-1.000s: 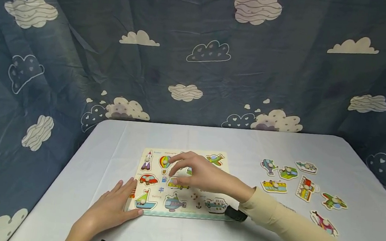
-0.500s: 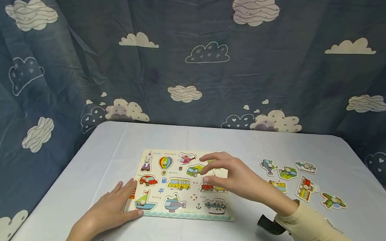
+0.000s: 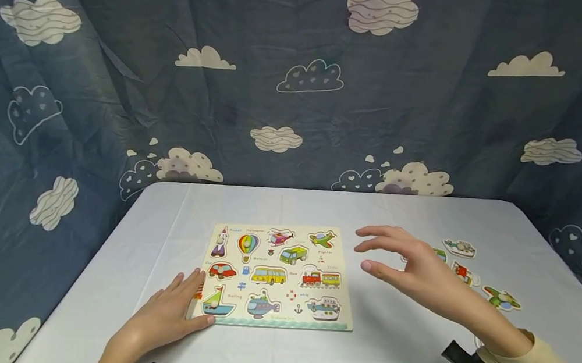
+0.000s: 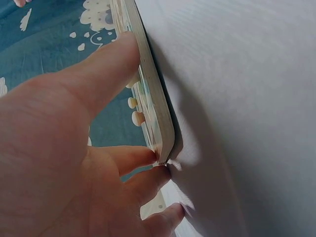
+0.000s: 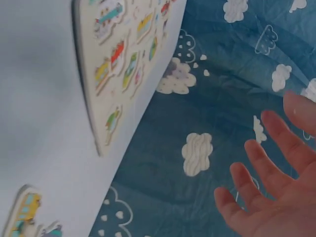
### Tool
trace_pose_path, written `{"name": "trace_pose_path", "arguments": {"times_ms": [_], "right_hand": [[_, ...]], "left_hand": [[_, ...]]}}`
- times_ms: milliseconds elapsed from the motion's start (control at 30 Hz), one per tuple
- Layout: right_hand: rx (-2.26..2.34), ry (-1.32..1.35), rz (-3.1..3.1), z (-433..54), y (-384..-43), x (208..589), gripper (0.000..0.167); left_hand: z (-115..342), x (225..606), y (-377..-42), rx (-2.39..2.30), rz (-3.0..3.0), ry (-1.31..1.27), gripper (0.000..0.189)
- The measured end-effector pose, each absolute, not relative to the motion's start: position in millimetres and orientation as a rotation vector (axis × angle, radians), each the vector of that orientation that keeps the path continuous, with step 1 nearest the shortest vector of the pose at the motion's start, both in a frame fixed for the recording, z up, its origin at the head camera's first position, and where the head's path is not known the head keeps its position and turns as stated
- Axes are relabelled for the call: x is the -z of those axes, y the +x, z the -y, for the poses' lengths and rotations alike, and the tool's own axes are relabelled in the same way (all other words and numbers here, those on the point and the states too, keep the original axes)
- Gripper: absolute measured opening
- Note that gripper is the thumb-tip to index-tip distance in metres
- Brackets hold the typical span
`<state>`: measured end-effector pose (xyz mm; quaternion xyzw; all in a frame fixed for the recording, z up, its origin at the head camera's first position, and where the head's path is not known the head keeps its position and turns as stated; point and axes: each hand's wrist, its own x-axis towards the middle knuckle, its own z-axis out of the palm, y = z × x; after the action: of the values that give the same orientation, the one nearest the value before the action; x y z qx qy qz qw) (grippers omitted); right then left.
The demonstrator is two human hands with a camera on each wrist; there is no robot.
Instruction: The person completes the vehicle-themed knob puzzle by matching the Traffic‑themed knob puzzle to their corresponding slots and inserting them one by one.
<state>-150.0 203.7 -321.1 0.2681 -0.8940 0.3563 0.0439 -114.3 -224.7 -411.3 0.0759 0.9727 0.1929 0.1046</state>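
Cream rectangular wooden puzzle board (image 3: 291, 284), lower centre, knobbed green-and-blue sailboat piece (image 3: 219, 308) seated inside, left hand (image 3: 163, 310) spread at board edge, right hand (image 3: 416, 268) wide

Soft, even light brightens the white table (image 3: 274, 358) in the head view, the curtain (image 3: 305, 31) behind it looks dimmer, and my right arm (image 3: 488, 320) drops a faint shadow. Beside my left hand (image 4: 64, 133), a darker, soft-edged shadow runs along the board (image 4: 159, 108). My right wrist view is hazy, with the board and nearest puzzle piece (image 5: 29, 207) blurred.
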Motion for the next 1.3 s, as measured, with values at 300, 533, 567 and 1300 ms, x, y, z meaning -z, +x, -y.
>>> {"name": "trace_pose_path", "arguments": {"times_ms": [300,533,567,1300], "right_hand": [[-1.024,0.634,2.763,-231,-120,325,0.02],[-1.001,0.524,2.687,-255,-101,334,0.03],[-1.011,0.506,2.675,-259,-99,335,0.031],[-0.959,0.206,2.496,-295,-88,375,0.028]], "left_hand": [[226,414,-114,-0.56,-2.878,0.223,0.1],[226,413,-114,-0.57,-2.878,0.224,0.098],[226,413,-114,-0.574,-2.874,0.22,0.098],[225,413,-115,-0.557,-2.862,0.207,0.1]]}}
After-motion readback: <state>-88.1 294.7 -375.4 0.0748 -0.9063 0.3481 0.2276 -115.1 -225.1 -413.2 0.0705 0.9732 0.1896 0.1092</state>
